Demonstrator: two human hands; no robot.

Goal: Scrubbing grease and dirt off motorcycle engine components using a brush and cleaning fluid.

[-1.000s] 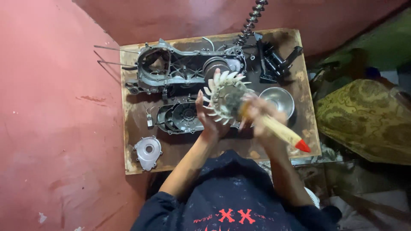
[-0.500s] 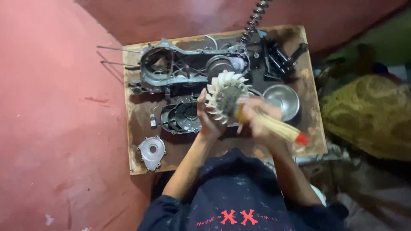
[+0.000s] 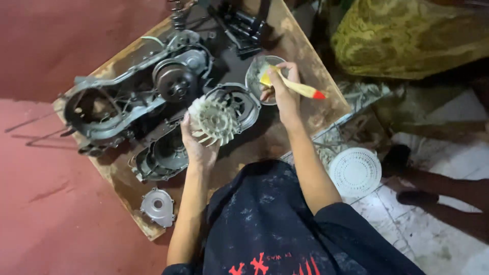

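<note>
Work surface: a worn wooden board (image 3: 305, 109) set on a red floor, carrying engine parts.
Left hand (image 3: 199, 147): raised over the board, fingers curled closed around the lower rim of a pale finned cooling fan (image 3: 213, 121); the fan is held clear of the board, fins facing up and away from the body.
Right hand (image 3: 283, 91): fingers pinched closed on the yellow handle of a paintbrush (image 3: 298, 87) with a red tip at the handle's end; the bristle end points into a small metal bowl (image 3: 254, 76).
Bowl: stands on the board just beyond the fan, near the right edge; its contents cannot be made out.
Fan condition: fins look light grey and mostly free of dark grime on the visible face; the far side is hidden.
Progress, judged: the brush is at the bowl and not on the fan, so this reads as a reload between cleaning strokes. The fan appears partly or largely brushed; whether the hidden face is done cannot be told.
Remaining, judged: the other parts still look dark and oily.
Crankcase housing (image 3: 117, 104): long grey casting with a clutch drum (image 3: 174, 81) seated in it, lying across the far-left part of the board, untouched.
Round cover (image 3: 238, 102): lies directly behind the fan, on the board.
Dark inner cover (image 3: 162, 155): lies beside the left wrist.
Small grey cap (image 3: 158, 206): at the near corner of the board, well apart from both hands.
White round grille (image 3: 355, 171): on the tiled floor to the right, off the board.
</note>
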